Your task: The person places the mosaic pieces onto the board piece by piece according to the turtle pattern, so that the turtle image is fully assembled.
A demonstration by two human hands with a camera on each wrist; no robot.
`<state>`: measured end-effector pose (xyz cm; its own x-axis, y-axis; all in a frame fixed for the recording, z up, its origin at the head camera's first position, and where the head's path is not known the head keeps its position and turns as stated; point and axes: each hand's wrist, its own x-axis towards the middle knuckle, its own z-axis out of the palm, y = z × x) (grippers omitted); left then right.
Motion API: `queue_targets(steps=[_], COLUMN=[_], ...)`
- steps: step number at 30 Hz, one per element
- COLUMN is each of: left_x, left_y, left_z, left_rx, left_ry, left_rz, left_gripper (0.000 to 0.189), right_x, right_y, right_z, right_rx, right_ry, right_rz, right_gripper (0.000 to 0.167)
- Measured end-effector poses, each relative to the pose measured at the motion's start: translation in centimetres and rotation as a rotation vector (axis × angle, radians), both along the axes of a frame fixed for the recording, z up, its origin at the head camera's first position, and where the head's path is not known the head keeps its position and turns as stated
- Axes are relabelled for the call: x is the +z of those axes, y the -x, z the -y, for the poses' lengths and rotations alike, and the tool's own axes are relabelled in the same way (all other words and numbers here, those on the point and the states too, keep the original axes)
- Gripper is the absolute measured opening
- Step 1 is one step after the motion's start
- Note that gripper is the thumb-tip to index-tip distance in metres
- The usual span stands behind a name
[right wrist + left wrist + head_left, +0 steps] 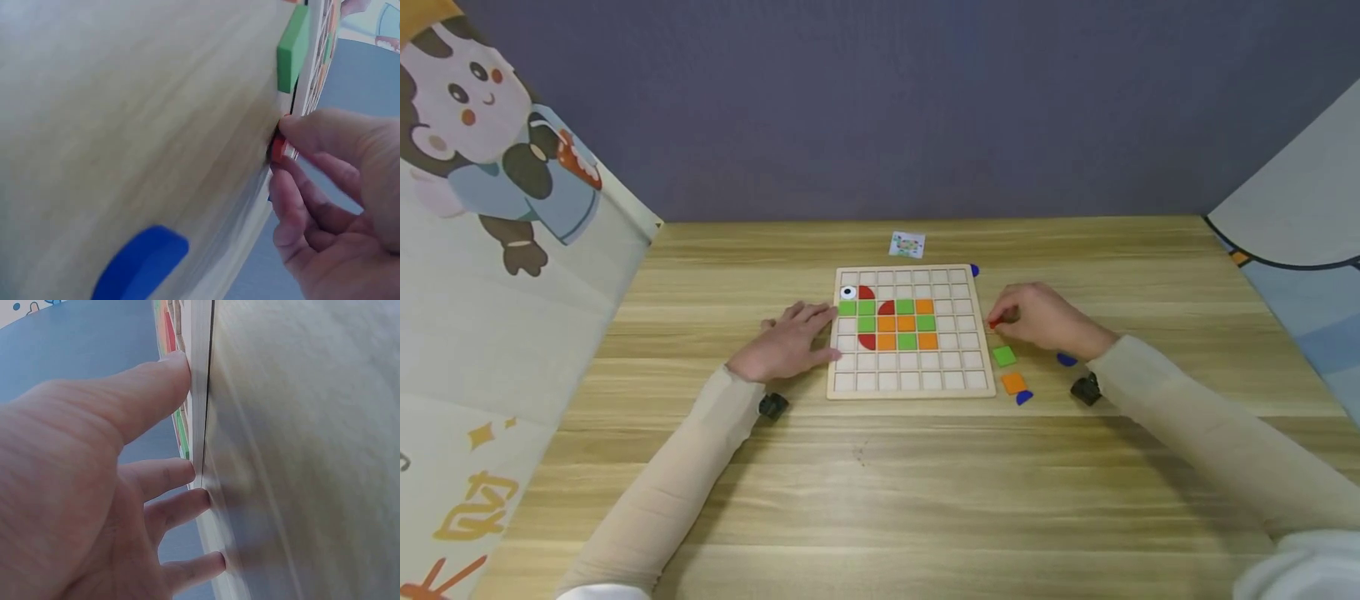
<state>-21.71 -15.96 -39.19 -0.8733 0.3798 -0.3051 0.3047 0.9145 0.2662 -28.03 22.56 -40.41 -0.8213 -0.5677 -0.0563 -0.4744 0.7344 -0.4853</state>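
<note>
A wooden grid board (910,383) lies mid-table, with green, orange and red pieces and a white eye piece (847,292) set in its cells. My left hand (790,337) rests at the board's left edge, fingers spread; in the left wrist view its thumb (159,378) touches the rim. Just beyond the right edge, my right hand (1037,317) pinches a small red piece (279,149) between thumb and fingers, low at the tabletop. Near that hand lie a green square (1003,356) and an orange square (1013,383).
Blue rounded pieces lie beside the orange square (1024,397), under the right wrist (1066,359) and by the board's upper right corner (975,270). A small picture card (907,244) lies behind the board. A dark panel (925,108) stands along the table's back edge.
</note>
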Motion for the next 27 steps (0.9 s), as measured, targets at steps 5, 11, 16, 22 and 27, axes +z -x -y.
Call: queue_targets(steps=[5,11,16,22,27], left_x=[0.0,0.0,-0.1,-0.4,-0.4], left_y=[0.0,-0.1,0.0,0.2,0.2], left_z=[0.1,0.1,-0.1,-0.1,0.1], left_rx=[-0.001,0.000,-0.004,-0.010,-0.011], left_ry=[0.000,-0.001,-0.014,0.000,0.004], left_rz=[0.003,-0.004,-0.004,-0.019,-0.021], left_gripper=[0.076,0.076,0.075,0.076,0.077], right_x=[0.5,1.0,0.8,0.8,0.8], right_y=[0.4,1.3,2.0,2.0,1.7], right_z=[1.3,4.6,6.3,6.4,5.8], right_rx=[-0.034,0.051,0.077,0.122,0.178], right_ry=[0.036,0.076,0.056,0.057,0.070], right_rz=[-0.023,0.004,0.031,0.031,0.032], right_gripper=[0.013,0.013,0.011,0.015,0.022])
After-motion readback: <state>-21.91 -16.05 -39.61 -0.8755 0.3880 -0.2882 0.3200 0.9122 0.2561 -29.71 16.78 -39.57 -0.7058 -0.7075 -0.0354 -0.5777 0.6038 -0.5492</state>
